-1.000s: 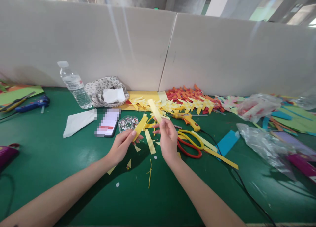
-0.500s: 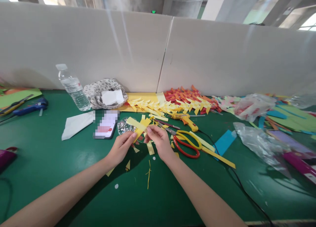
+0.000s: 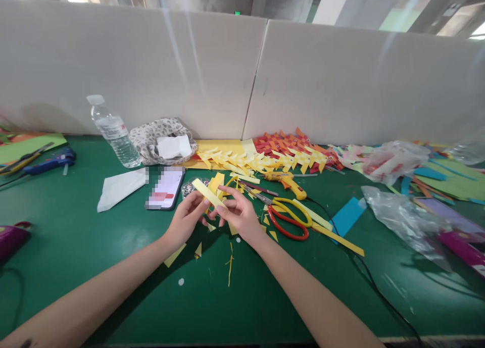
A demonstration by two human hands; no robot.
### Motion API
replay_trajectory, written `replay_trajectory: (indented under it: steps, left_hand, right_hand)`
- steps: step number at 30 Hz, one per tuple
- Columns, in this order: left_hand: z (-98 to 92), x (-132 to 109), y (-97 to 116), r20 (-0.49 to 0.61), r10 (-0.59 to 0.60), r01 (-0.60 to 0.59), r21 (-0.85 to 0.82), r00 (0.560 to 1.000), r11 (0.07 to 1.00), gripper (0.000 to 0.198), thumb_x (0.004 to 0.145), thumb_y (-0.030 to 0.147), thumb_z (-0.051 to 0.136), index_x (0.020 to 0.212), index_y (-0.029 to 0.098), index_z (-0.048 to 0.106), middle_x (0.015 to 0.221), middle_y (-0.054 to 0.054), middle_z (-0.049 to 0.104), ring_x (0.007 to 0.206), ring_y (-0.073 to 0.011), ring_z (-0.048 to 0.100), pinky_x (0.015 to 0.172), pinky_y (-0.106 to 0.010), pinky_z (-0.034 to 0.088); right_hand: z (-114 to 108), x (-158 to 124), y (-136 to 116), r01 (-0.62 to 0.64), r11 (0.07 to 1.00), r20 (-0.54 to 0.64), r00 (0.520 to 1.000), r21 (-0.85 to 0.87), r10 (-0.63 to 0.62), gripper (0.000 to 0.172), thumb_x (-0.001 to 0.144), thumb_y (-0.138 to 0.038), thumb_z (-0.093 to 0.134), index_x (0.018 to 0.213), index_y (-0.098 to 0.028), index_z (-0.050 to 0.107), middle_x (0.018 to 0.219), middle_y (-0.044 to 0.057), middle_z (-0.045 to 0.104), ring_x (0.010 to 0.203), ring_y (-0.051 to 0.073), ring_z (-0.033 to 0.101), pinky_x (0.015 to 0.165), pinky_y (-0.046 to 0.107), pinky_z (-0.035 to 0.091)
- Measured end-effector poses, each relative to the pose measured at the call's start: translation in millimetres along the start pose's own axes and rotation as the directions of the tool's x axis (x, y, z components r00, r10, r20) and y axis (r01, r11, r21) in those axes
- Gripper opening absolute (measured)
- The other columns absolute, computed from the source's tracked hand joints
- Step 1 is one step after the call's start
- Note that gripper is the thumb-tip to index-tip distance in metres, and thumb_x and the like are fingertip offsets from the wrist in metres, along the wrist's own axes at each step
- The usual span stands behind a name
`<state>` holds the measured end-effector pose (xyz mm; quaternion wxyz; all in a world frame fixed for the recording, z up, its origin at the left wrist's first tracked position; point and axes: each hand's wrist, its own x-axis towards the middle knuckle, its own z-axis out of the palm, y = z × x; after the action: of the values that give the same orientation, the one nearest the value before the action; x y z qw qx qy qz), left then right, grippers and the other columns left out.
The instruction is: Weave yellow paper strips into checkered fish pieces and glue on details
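Between my hands, above the green table (image 3: 151, 277), are a pale yellow paper strip (image 3: 207, 192) and a deeper yellow paper strip (image 3: 216, 181), crossing each other. My left hand (image 3: 187, 215) pinches them from the left, its thumb near the crossing. From the right, my right hand (image 3: 241, 214) is closed on the pale strip, with its thumb in front and fingers behind. Just behind my hands lies a clear round dish of small googly eyes (image 3: 188, 187), partly covered. Yellow paper scraps (image 3: 175, 255) are scattered below and around my hands.
Scissors (image 3: 290, 219) with red and yellow handles and a yellow glue gun (image 3: 288, 182) lie to the right. Behind are folded yellow paper pieces (image 3: 261, 161) and red ones (image 3: 282, 141). A phone (image 3: 166, 189) and water bottle (image 3: 115, 136) stand left; a plastic bag (image 3: 401, 221) lies right.
My right hand has turned, bringing its thumb over the front of the strips. The strips now cross at a different angle, with the pale one slanting across the deeper yellow one.
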<state>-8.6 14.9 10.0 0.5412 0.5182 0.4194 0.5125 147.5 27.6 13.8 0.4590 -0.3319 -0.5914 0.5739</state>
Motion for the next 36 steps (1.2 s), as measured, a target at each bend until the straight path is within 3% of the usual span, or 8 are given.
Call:
replay_trajectory:
  steps: [6,10,13,19,22,26,31,36]
  left_hand:
    - [-1.7,1,-5,-0.016,-0.018,0.018,0.022,1.0,1.0,0.03,0.077,0.041,0.062,0.092,0.016,0.055,0.084,-0.002,0.064,0.065,-0.0128,0.062,0.05,-0.021,0.049]
    - [-0.8,1,-6,-0.023,-0.042,0.043,0.034,0.999,0.999,0.032,0.073,0.04,0.065,0.092,0.015,0.056,0.083,-0.003,0.065,0.063,-0.0144,0.064,0.048,-0.022,0.048]
    - [1.0,0,-5,-0.011,-0.048,0.048,0.051,0.999,0.998,0.031,0.072,0.038,0.068,0.09,0.016,0.056,0.078,-0.001,0.065,0.06,-0.0141,0.064,0.046,-0.021,0.047]
    - [2.0,-4,-5,0.089,-0.028,0.019,0.106,0.996,0.994,0.031,0.075,0.038,0.065,0.097,0.018,0.057,0.086,-0.003,0.066,0.059,-0.0129,0.064,0.047,-0.021,0.048]
    - [0.7,-3,-6,0.112,-0.03,0.015,0.127,0.993,0.992,0.032,0.076,0.04,0.064,0.099,0.018,0.056,0.096,-0.006,0.066,0.056,-0.0117,0.063,0.046,-0.021,0.047]
    - [-0.3,-2,-5,0.082,-0.04,0.03,0.111,0.996,0.993,0.028,0.079,0.042,0.06,0.092,0.018,0.058,0.089,-0.003,0.064,0.058,-0.0124,0.065,0.046,-0.021,0.046]
    - [0.8,-3,-1,0.023,-0.02,0.017,0.13,1.0,0.991,0.027,0.081,0.045,0.057,0.088,0.019,0.058,0.084,-0.001,0.063,0.063,-0.0137,0.066,0.048,-0.02,0.046]
    - [0.0,-1,-1,-0.086,0.034,-0.022,0.14,0.996,0.99,0.034,0.08,0.048,0.056,0.098,0.02,0.059,0.098,-0.005,0.063,0.073,-0.0158,0.066,0.049,-0.02,0.048]
  right_hand:
    - [4,-3,0,-0.026,0.999,-0.028,0.999,0.024,0.027,0.042,0.073,-0.037,0.066,0.109,-0.022,0.051,0.068,-0.002,0.066,0.051,0.012,0.058,0.049,0.026,0.048]
    - [3,-1,1,0.026,0.999,-0.197,0.98,-0.033,-0.032,0.035,0.071,-0.04,0.068,0.097,-0.021,0.053,0.069,-0.002,0.063,0.063,0.014,0.06,0.055,0.025,0.048]
    - [0,3,1,-0.029,0.988,-0.284,0.959,-0.149,-0.014,0.03,0.069,-0.044,0.069,0.083,-0.019,0.06,0.074,0.001,0.064,0.069,0.015,0.06,0.054,0.024,0.045]
    - [-2,5,-2,-0.121,0.992,-0.091,0.989,-0.017,0.119,0.029,0.07,-0.045,0.066,0.079,-0.018,0.071,0.072,0.002,0.068,0.068,0.017,0.061,0.06,0.027,0.047]
    - [0,5,-2,-0.097,0.995,-0.127,0.987,0.037,0.101,0.026,0.066,-0.041,0.07,0.079,-0.019,0.071,0.078,0.002,0.07,0.075,0.019,0.063,0.069,0.031,0.049]
    - [2,5,-1,-0.064,0.996,-0.258,0.963,0.063,0.078,0.024,0.063,-0.039,0.074,0.075,-0.019,0.069,0.08,0.003,0.071,0.076,0.019,0.064,0.07,0.031,0.05]
    - [2,6,2,-0.083,0.995,-0.29,0.953,0.046,0.093,0.029,0.064,-0.042,0.073,0.079,-0.018,0.068,0.083,0.005,0.071,0.075,0.019,0.065,0.059,0.029,0.051]
    - [1,7,4,-0.039,0.999,-0.392,0.919,0.035,0.049,0.031,0.067,-0.045,0.07,0.081,-0.018,0.063,0.08,0.005,0.07,0.076,0.019,0.065,0.058,0.028,0.052]
